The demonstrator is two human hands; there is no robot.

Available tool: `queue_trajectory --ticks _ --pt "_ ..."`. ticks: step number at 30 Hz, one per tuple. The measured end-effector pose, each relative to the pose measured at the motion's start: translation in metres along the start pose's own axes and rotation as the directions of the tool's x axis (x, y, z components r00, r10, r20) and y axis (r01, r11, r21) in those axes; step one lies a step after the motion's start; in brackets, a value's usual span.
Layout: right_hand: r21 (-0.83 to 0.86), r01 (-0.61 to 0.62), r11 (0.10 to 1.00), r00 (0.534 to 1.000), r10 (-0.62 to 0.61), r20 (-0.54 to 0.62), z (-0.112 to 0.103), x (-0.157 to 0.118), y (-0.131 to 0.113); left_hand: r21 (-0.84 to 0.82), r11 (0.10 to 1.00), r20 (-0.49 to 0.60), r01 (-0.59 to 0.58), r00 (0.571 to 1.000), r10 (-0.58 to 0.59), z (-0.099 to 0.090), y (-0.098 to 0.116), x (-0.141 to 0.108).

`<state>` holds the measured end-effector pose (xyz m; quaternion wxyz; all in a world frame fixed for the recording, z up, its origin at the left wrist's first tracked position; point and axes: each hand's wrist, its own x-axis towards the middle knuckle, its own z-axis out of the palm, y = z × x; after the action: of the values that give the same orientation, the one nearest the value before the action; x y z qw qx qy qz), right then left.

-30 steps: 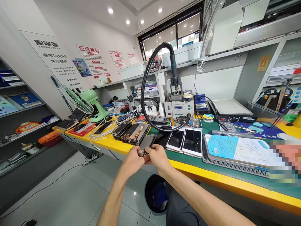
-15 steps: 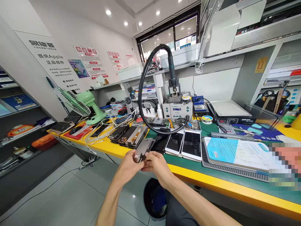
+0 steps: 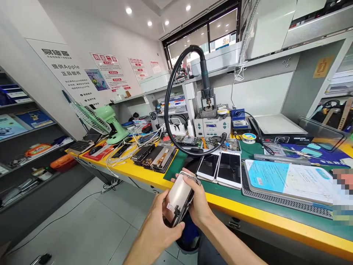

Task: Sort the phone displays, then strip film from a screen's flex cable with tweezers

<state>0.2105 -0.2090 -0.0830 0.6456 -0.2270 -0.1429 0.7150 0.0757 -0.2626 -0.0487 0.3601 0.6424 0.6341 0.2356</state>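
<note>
Worktop: a long yellow-edged surface with a green mat is seen across the view [image 3: 264, 212]; the hands are held in front of its near edge.
Fan: a green fan [image 3: 118, 125] is stood toward the far left end.
Hot-air station: a grey unit [image 3: 212, 126] is placed at the back; a thick black hose is looped before it.
Panel pile: dark flat panels [image 3: 162, 156] are heaped on the worktop, beyond the hands.
White-framed devices: two [image 3: 228, 167] [image 3: 209, 165] are laid side by side on the mat, just beyond the right hand.
Left hand: the near end of the stack is cupped by it [image 3: 157, 224]; the fingers are set along the left side, the thumb at the near right corner.
Right hand: the far end is clasped by it [image 3: 200, 198]; the thumb is pressed on the upper face, the fingers are partly hidden behind.
Panel stack: it [image 3: 180, 193] is held tilted between both hands, off the worktop; it is judged light, stiff, slippery and easily cracked; it is best taken by the long edges, squared and lightly squeezed.
Dark ribbon: a thin strip [image 3: 177, 212] is seen near the lower end; pressure there is best avoided.
Label: a small white sticker [image 3: 170, 207] is fixed beside it; its print cannot be read.
</note>
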Motion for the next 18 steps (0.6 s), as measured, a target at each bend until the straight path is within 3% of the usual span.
queue_trajectory --ticks 3,7,13,18 --pt "0.007 -0.024 1.0 1.0 0.024 -0.003 0.002 -0.001 -0.001 0.008 1.0 0.019 0.01 1.0 -0.01 0.001 0.011 -0.006" --pt "0.002 -0.148 0.989 0.989 0.148 -0.001 0.004 0.002 -0.011 -0.011 0.999 -0.013 0.032 0.999 -0.032 0.003 0.019 -0.009" --pt "0.042 -0.233 0.972 0.971 0.235 -0.041 0.004 0.005 -0.011 -0.16 0.986 -0.017 0.036 0.999 -0.039 0.011 0.006 -0.005" --pt "0.113 -0.296 0.949 0.952 0.302 -0.043 0.002 0.006 -0.008 -0.085 0.994 -0.149 0.067 0.986 -0.079 0.024 0.001 -0.005"
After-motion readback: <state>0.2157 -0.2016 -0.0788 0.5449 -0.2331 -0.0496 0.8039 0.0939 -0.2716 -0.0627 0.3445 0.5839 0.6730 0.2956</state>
